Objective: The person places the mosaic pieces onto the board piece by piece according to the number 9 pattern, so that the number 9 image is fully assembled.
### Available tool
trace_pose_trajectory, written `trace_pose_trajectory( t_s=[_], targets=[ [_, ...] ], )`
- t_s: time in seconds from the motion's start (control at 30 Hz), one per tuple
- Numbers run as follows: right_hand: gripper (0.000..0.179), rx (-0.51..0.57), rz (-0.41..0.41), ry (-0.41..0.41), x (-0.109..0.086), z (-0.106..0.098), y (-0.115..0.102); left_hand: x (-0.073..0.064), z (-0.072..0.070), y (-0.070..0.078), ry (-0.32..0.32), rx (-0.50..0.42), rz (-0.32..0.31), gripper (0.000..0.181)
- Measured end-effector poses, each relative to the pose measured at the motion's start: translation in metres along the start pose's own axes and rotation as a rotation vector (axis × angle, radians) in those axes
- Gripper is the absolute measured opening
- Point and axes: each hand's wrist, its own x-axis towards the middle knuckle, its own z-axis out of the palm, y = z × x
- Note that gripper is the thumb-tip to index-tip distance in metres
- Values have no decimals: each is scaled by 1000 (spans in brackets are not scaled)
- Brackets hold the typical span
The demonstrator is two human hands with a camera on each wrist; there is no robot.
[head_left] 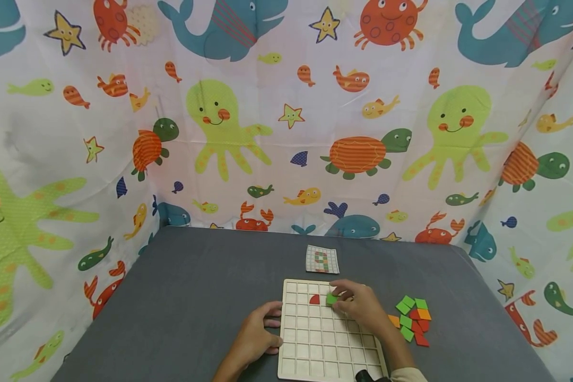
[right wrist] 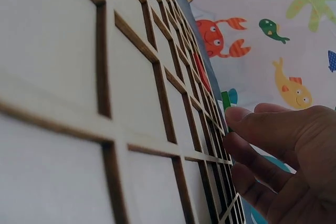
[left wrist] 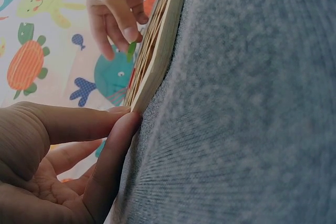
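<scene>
A wooden grid board (head_left: 317,352) with square cells lies on the dark grey table. My right hand (head_left: 363,307) is over its upper part and pinches a green square tile (head_left: 331,299) between thumb and fingers. In the right wrist view the green tile (right wrist: 226,99) is held just above the grid ridges. One red tile (head_left: 314,300) with a rounded edge sits in a cell left of it. My left hand (head_left: 258,331) is at the board's left side; in the left wrist view its thumb and index finger pinch the wooden edge (left wrist: 152,80).
Right of the board lies a loose pile of several green tiles (head_left: 405,321), red tiles (head_left: 421,340) and orange tiles (head_left: 424,314). Behind the board is a pattern card (head_left: 322,259) with a coloured grid. A sea-animal curtain (head_left: 267,148) encloses the table's back and sides.
</scene>
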Motion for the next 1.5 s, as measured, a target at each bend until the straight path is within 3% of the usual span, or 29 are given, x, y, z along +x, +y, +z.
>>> trace_pose_trajectory(
  t_s=[0.6, 0.9, 1.23, 1.5],
  targets=[
    [45, -16, -3, -13, 4, 9, 6, 0, 3, -3, 5, -3, -5, 81],
    [46, -35, 20, 17, 5, 12, 2, 0, 3, -3, -1, -7, -14, 82],
    [46, 16, 1, -5, 3, 13, 4, 1, 2, -3, -1, -2, -10, 81],
    [48, -5, 8, 69, 0, 8, 5, 2, 1, -3, 7, -2, -10, 82]
  ],
)
